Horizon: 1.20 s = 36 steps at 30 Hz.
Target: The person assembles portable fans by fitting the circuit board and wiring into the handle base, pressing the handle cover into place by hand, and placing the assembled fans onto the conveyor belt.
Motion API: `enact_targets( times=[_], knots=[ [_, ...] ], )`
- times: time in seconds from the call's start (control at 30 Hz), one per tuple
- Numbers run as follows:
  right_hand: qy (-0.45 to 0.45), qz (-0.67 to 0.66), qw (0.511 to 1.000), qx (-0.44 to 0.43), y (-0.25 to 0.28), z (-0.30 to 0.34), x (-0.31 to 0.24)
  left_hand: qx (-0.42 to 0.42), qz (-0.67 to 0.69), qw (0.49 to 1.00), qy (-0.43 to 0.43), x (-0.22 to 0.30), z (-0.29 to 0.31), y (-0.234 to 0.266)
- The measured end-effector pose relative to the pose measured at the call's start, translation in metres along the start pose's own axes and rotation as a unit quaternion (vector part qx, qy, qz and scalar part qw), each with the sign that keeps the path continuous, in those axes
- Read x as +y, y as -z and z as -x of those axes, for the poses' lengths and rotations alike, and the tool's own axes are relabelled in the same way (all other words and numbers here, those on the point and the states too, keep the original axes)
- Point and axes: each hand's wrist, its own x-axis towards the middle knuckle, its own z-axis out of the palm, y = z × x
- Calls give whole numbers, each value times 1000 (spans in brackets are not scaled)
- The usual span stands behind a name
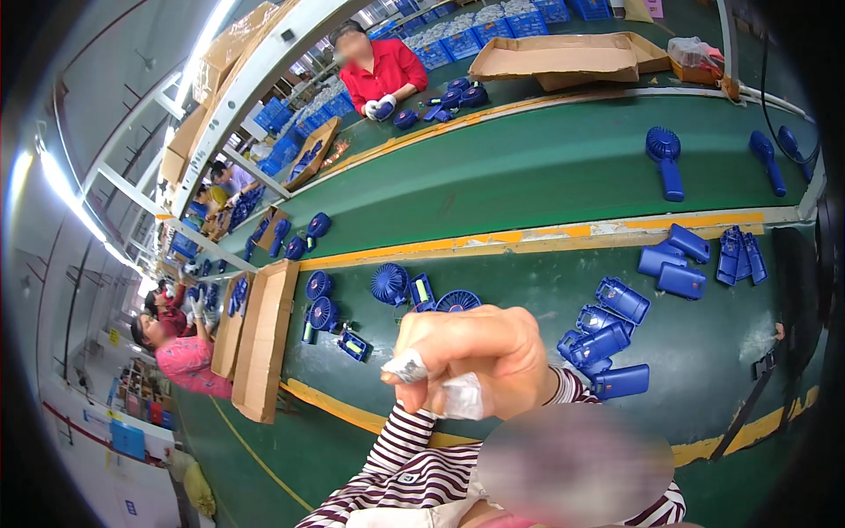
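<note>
Close in front of me, my right hand (488, 352) is closed, its fingers curled to the left, with pale tape on two of the digits. Whatever it grips, if anything, is hidden. My left arm in a striped sleeve (398, 444) reaches up behind it, and the fingers of my left hand are out of sight. Just beyond the hands lies a round blue fan head (458, 302), partly covered. Beside it are a blue fan with a caged head (389, 283) and an opened blue handle (422, 290) showing a yellow-green battery.
Blue plastic handle shells (620, 299) lie in a heap at right. More fan parts (324, 312) sit at left, near a cardboard tray (268, 343). Finished-looking fans (664, 158) rest on the green belt (528, 167). Across it, a person in red (383, 70) handles a blue part.
</note>
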Motion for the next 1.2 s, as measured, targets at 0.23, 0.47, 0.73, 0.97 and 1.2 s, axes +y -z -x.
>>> enact_targets(
  times=[0.23, 0.47, 0.73, 0.97, 1.2],
  knots=[
    [-50, 189, 981, 12, -11, -22, 54, -26, 38, 999, 26, 3, 6, 26],
    [-172, 471, 865, 16, 5, -23, 136, 14, 50, 991, 123, 18, 2, 35],
    [-378, 758, 525, -84, 89, 4, 215, 85, -45, 985, 146, 18, 13, 29],
    [-411, 680, 556, -246, 69, 25, 252, 95, -35, 984, 144, 18, 16, 31],
    [-398, 602, 674, -156, 59, 20, 221, 84, -50, 986, 133, 5, 11, 31]
  ],
)
